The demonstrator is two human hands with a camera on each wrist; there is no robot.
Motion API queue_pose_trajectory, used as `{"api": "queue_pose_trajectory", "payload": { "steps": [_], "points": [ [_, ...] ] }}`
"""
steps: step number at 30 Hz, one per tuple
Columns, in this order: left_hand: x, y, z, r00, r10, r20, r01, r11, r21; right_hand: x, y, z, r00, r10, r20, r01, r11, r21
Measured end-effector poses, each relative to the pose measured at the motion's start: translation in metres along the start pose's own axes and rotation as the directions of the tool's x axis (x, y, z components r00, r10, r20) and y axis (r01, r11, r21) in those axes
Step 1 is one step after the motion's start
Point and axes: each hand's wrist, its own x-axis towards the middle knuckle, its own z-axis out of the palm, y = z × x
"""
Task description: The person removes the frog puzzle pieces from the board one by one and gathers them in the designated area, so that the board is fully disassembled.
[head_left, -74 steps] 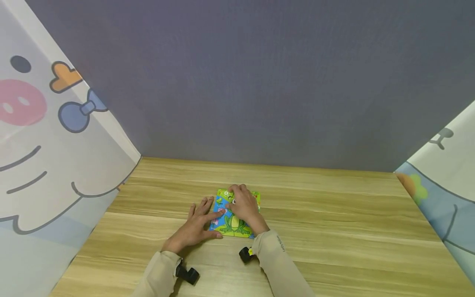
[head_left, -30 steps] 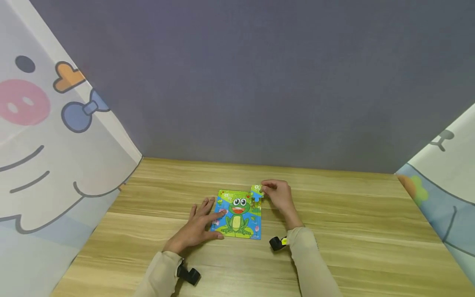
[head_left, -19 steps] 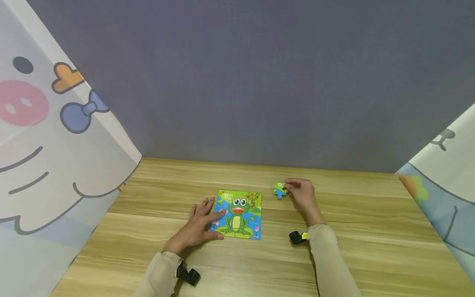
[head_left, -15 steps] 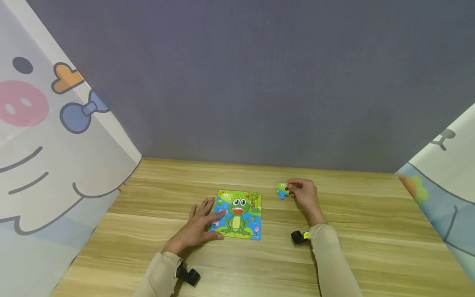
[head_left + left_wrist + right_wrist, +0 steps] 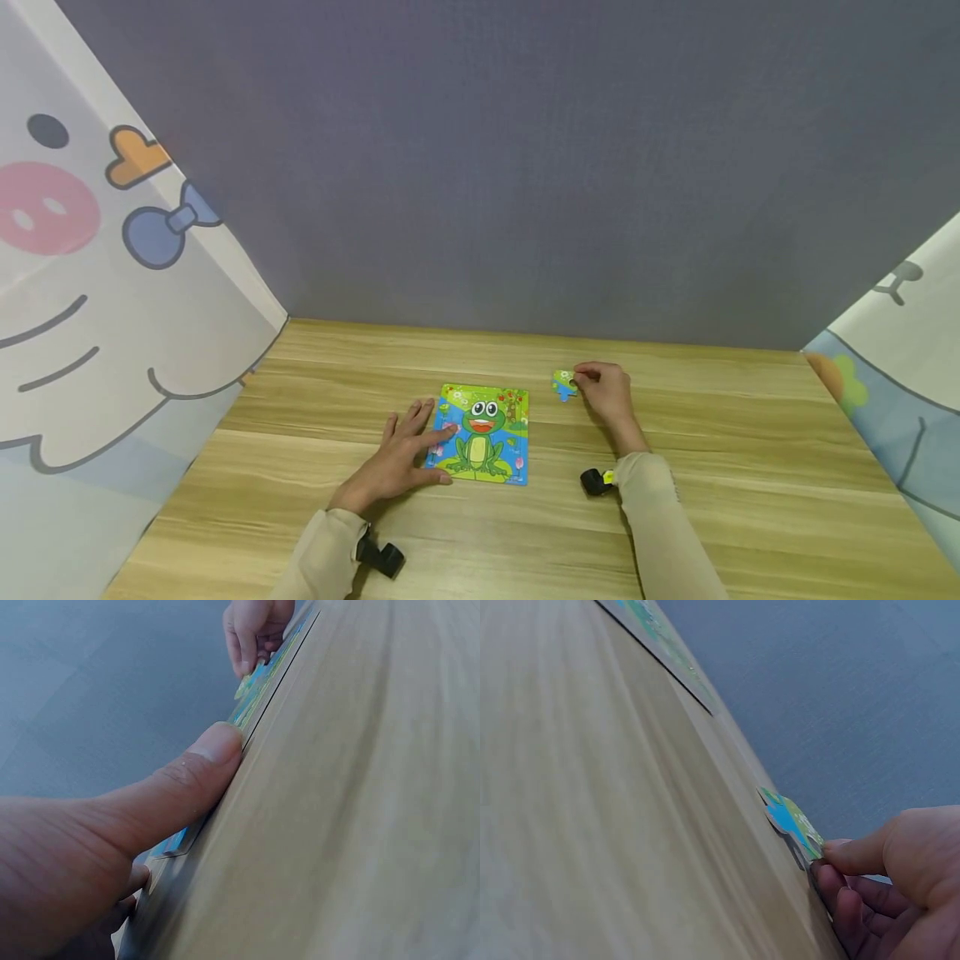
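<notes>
A square jigsaw puzzle (image 5: 480, 450) with a smiling green frog lies on the table, left of the middle in the head view. My left hand (image 5: 393, 458) rests with spread fingers at its left side, index fingertip over the picture and thumb along the lower left corner. To the upper right of the puzzle, my right hand (image 5: 609, 398) pinches a small green and blue puzzle piece (image 5: 564, 385) by its right edge. In the right wrist view the same puzzle piece (image 5: 789, 821) sits between thumb and fingers, slightly tilted close over the table.
The wood-grain table (image 5: 750, 467) ends at a dark grey panel (image 5: 525, 167) at the back. Cartoon-printed panels stand at the left (image 5: 112, 333) and right (image 5: 900, 358). Both wrists carry a black camera mount.
My right hand was over the puzzle, then drew the puzzle piece away to the right. Since half a second ago it has shifted slightly back left. My left hand has stayed put.
</notes>
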Motion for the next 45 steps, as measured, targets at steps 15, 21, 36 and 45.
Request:
{"api": "queue_pose_trajectory", "payload": {
  "steps": [15,21,36,45],
  "points": [
    [-0.001,-0.001,0.0,1.0,0.004,-0.015,-0.004,1.0,-0.006,0.001,-0.003,0.002,0.999,-0.009,0.032,0.01,1.0,-0.026],
    [-0.001,0.001,-0.001,1.0,0.0,-0.006,0.0,1.0,-0.006,0.0,-0.006,-0.001,0.999,-0.015,0.041,0.016,1.0,-0.019],
    [-0.001,0.006,-0.003,1.0,-0.02,0.024,0.018,0.999,0.045,-0.015,-0.059,0.014,0.981,-0.147,0.128,0.141,0.989,0.048],
    [0.001,0.011,-0.003,0.999,-0.033,0.021,0.032,0.998,0.05,-0.026,-0.089,0.043,0.965,-0.13,0.228,0.117,0.991,0.068]
  ]
}}
